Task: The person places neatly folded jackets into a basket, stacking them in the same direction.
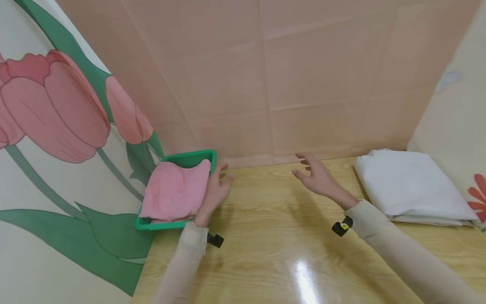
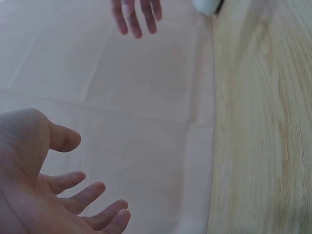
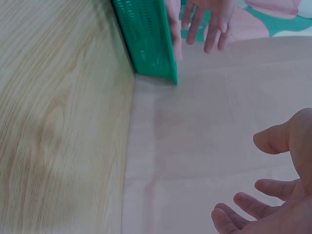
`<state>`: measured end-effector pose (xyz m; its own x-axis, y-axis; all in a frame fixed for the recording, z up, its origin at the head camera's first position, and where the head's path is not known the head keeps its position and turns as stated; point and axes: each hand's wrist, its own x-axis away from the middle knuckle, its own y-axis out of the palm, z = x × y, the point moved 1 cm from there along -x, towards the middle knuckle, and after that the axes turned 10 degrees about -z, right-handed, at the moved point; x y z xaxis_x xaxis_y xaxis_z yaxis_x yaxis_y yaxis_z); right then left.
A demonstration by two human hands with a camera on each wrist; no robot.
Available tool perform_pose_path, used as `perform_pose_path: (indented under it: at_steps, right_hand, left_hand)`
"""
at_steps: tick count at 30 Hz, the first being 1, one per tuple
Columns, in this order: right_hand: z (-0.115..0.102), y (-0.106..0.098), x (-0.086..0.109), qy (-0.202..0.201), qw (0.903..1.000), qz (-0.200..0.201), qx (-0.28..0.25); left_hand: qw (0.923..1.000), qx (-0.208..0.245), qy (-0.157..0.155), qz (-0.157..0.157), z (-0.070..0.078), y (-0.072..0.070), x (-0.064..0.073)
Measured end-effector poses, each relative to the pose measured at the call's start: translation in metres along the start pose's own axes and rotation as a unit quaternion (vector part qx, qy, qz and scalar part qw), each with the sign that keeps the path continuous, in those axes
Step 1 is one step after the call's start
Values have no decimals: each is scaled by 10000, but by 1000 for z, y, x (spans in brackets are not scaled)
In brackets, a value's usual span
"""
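My left hand (image 1: 217, 188) hovers by the right side of a green plastic basket (image 1: 142, 224), its fingers loosely bent and holding nothing. Folded pink cloth (image 1: 174, 190) fills the basket and rises above its rim. Over the table, to the right of the middle, my right hand (image 1: 318, 176) hangs in the air with fingers apart and nothing in them. In the right wrist view the perforated basket wall (image 3: 146, 39) shows beyond that hand. A folded white cloth (image 1: 410, 185) lies on the table, right of the right hand and apart from it.
The wooden table (image 1: 262, 236) runs back to a hanging pinkish-beige sheet (image 1: 265, 84). A wall with painted tulips (image 1: 57, 105) borders the left side, close to the basket. Another pale wall (image 1: 452, 122) stands at the right, behind the white cloth.
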<state>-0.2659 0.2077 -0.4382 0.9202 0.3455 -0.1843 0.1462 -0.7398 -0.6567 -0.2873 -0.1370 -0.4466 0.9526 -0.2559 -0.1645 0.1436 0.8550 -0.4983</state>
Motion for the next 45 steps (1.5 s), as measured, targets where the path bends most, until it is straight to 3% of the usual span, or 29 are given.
perform_pose_path:
  at_steps: [17, 28, 45]
  right_hand:
    - [21, -33, 32, 146, 9994, 276, 146]
    - [28, -45, 40, 102, 9984, 547, 72]
    - [41, -81, 65, 472, 9958, 757, 226]
  left_hand:
    - [9990, -31, 96, -439, 25, 32, -2]
    - [9984, -6, 409, -388, 35, 53, -10]
    - [9933, 307, 646, -908, 58, 93, -21]
